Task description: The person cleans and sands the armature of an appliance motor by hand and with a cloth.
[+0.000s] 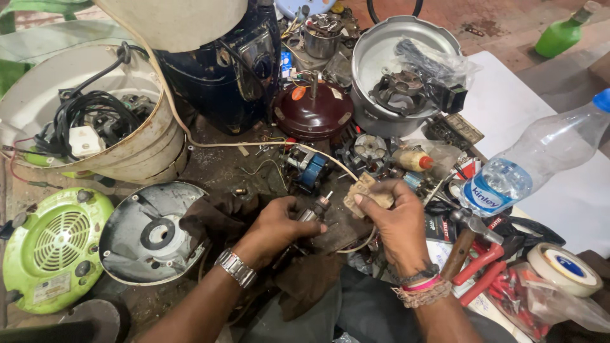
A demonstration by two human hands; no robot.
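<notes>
The small motor armature (311, 213), a stubby metal part with a thin shaft poking up, sits low in the middle of the crowded bench, clasped in the left hand (279, 225), whose fingers curl shut around its body. The right hand (397, 219) is closed too, pinching a folded scrap of brownish abrasive paper (365, 194) between thumb and fingertips, held just beside the shaft end and, as far as I can tell, not quite touching it. It looks to me like a cleaning or rubbing step on the part's upper end, with the paper poised to meet the metal. The next move, I would judge, calls for a steady left grip and a light, even rub of the paper, since the part is small and easy to let slip. A grey round metal cover (152, 232) lies to the left, a green fan housing (57, 248) beyond it, a clear plastic bottle (534, 162) and a hammer (467, 238) to the right.
</notes>
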